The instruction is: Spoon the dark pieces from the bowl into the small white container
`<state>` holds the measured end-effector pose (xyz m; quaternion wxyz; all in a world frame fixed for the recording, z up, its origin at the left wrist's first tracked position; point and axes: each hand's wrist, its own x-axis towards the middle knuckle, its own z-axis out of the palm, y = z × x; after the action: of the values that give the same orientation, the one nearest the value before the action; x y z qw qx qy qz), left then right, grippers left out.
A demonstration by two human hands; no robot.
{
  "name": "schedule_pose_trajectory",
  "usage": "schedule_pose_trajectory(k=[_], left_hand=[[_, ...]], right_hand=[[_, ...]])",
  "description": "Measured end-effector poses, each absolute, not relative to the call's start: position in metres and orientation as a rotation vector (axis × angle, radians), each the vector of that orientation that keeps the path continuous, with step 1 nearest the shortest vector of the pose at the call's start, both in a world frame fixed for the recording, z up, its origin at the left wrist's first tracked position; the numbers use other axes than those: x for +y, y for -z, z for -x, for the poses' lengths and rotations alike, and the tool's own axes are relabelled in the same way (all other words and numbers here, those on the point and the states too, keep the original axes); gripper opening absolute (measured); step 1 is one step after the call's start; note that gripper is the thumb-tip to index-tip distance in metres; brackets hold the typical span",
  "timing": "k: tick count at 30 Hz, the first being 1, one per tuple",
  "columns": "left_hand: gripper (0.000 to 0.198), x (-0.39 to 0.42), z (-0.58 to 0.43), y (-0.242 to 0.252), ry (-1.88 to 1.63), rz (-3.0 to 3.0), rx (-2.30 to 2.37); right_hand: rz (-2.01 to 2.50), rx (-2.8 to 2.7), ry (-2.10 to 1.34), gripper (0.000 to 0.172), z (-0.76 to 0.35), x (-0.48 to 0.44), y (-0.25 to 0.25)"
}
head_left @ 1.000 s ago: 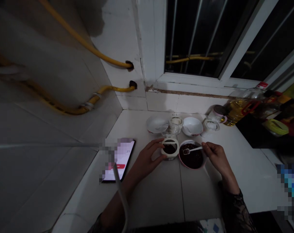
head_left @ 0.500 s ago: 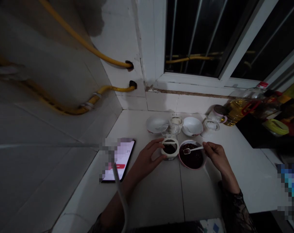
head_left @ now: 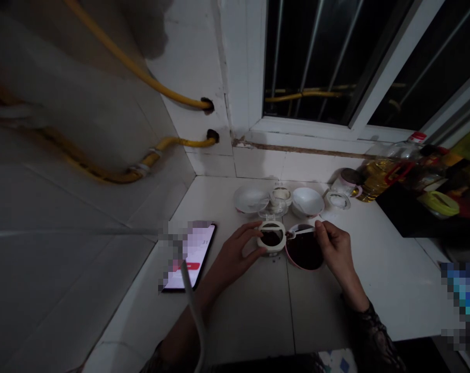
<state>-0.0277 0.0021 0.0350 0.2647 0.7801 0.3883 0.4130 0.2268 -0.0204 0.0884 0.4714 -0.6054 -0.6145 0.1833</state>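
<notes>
My left hand (head_left: 237, 251) grips the side of a small white-rimmed jar (head_left: 280, 243), its thumb and fingers around the rim; dark contents show inside. In my right hand (head_left: 336, 246) a small white spoon (head_left: 304, 231) is pinched by its handle. The spoon's scoop, with something dark red in it, is at the jar's right edge, above the left rim of a bowl. That bowl (head_left: 293, 262) has a pinkish rim and holds a dark red, grainy mass. A clear lid (head_left: 276, 208) stands open behind the jar.
Two white bowls (head_left: 307, 201) and small jars (head_left: 339, 199) line the back of the white counter (head_left: 250, 316). A lit phone (head_left: 192, 259) lies at left. An oil bottle (head_left: 377, 176) and other bottles crowd the right, beside a black box (head_left: 398, 212). A grey curved bar (head_left: 194, 316) crosses the lower foreground.
My right hand has moved left, carrying the spoon from above the middle of the dark red bowl to the jar's edge. My left hand stays on the jar.
</notes>
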Motion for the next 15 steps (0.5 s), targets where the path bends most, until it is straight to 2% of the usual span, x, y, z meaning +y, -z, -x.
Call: schedule_pose_trajectory(k=[5,10,15], left_hand=[[0.017,0.002,0.027,-0.033,-1.127,-2.106,1.044],[0.018,0.003,0.028,-0.03,-1.125,-2.098,1.048],[0.017,0.004,0.029,-0.029,-1.129,-2.111,1.036]], right_hand=[[1.531,-1.494,-0.444,0.056,-0.232,-0.011,-0.078],[1.536,-1.397,-0.613,0.063,-0.243,-0.001,-0.071],[1.502,-1.316,-0.679,0.063,-0.247,-0.001,-0.075]])
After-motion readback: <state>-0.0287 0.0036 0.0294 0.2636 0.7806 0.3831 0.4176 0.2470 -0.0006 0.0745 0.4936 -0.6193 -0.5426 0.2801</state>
